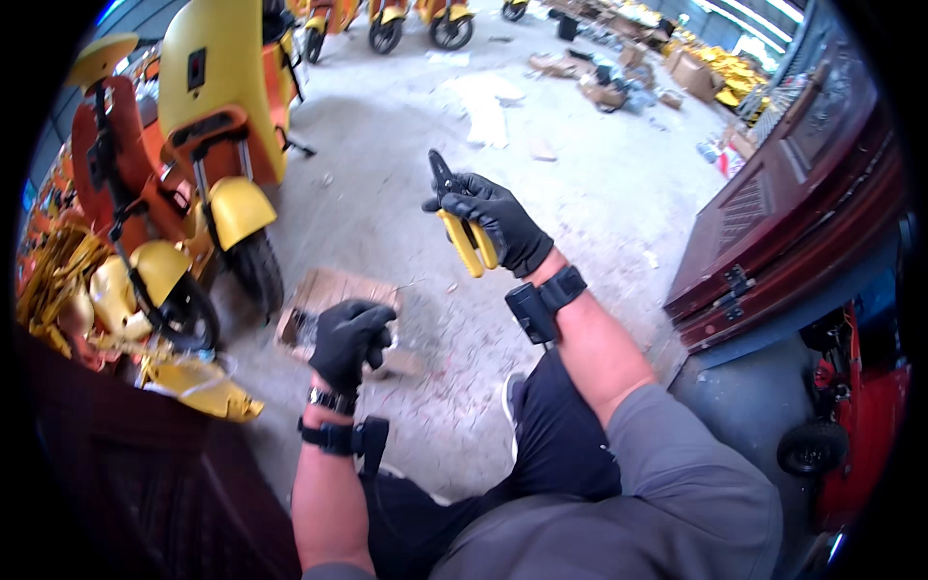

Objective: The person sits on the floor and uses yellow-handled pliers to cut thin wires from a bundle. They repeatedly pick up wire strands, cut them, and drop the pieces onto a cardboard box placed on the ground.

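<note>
My right hand (496,217), in a black glove, grips a pair of wire strippers (464,239) with yellow handles and dark jaws, held up at the middle of the view with the jaws pointing up and away. My left hand (350,342), also in a black glove, is at the lower left with its fingers curled. Whether it pinches something thin at the fingertips is too small to tell. Below and behind it on the floor lies a cardboard box (341,286) with small dark items inside, partly hidden by the hand.
Yellow and orange electric scooters (239,217) stand at the left beside a pile of yellow plastic parts (192,384). A dark red panelled door (725,246) is at the right, with a red vehicle (863,442) behind it. Cardboard and plastic scraps (602,80) lie farther off.
</note>
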`<state>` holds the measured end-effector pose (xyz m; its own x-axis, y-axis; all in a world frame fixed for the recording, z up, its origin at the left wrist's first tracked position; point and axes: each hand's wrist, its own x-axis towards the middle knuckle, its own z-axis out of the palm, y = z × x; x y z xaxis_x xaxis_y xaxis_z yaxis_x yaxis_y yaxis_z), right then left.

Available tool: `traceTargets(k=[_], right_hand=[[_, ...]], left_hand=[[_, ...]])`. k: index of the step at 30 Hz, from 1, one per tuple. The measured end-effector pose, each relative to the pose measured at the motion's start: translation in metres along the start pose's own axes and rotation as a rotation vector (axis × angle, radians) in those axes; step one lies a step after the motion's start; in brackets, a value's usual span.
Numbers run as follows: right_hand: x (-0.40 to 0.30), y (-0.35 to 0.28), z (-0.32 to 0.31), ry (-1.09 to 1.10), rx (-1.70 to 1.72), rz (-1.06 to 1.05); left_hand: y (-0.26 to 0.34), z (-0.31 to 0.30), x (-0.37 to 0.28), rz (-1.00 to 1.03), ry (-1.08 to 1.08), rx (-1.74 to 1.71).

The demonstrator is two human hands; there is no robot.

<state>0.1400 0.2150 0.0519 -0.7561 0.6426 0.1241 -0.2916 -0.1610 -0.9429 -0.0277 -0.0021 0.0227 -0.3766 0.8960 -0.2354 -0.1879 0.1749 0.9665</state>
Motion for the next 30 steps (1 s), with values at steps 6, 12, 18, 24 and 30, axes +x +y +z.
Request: traceTargets(k=[6,12,18,24,30], right_hand=[[-0.011,0.006,-0.006,0.026,0.237,0.086],[-0.013,-0.029,0.044,-0.079,0.247,-0.05],[-0.028,0.0,0.074,-0.25,0.059,0.3],[-0.031,0.007,0.089,-0.281,0.16,0.273],[-0.036,0.033,0.107,-0.325,0.007,0.111]], left_hand=[[-0.006,-0.006,0.009,0.07,0.174,-0.19],[-0.013,-0.013,0.006,0.129,0.239,-0.3],[-0.016,-0.008,0.01,0.163,0.259,-0.179],[-0.02,0.015,0.006,0.372,0.309,-0.1],[-0.029,0.011,0.013,0.774,0.685,0.699]])
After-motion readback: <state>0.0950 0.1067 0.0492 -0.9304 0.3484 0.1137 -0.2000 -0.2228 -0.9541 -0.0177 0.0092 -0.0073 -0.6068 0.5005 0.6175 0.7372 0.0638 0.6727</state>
